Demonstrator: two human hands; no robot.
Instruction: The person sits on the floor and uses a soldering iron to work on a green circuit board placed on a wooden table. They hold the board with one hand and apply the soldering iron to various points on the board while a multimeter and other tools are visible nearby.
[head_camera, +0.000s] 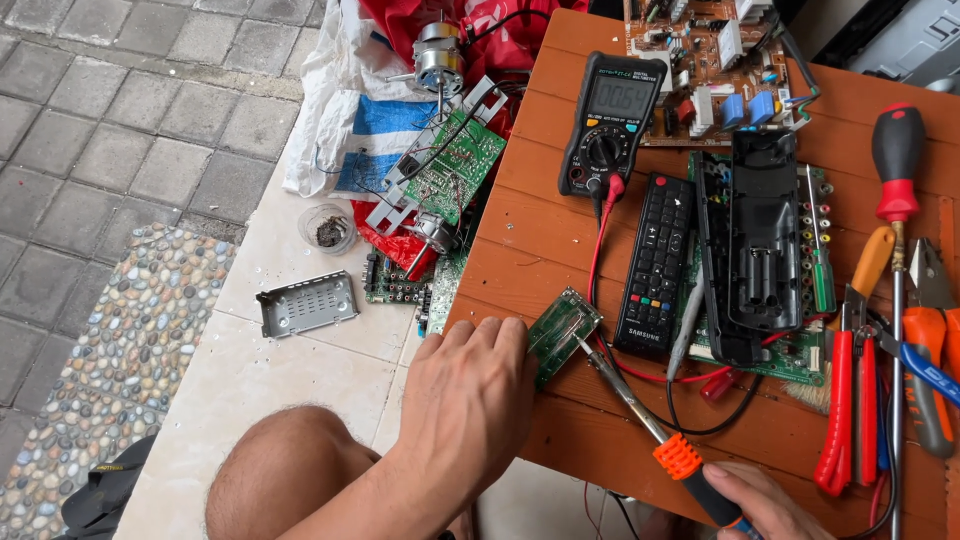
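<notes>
Small green circuit board (562, 333) at the near-left edge of the wooden table (540, 150), under a soldering iron's tip.

The left hand (468, 400) lies flat beside the board, fingers together, pressing its left edge to the table without closing around it. The soldering iron (640, 415) slants down-right from the board, its orange collar by the right hand (757, 503), which is clamped on the handle. A black multimeter (611, 120), a black remote control (658, 262) and red-handled pliers (848, 400) lie to the right.
</notes>
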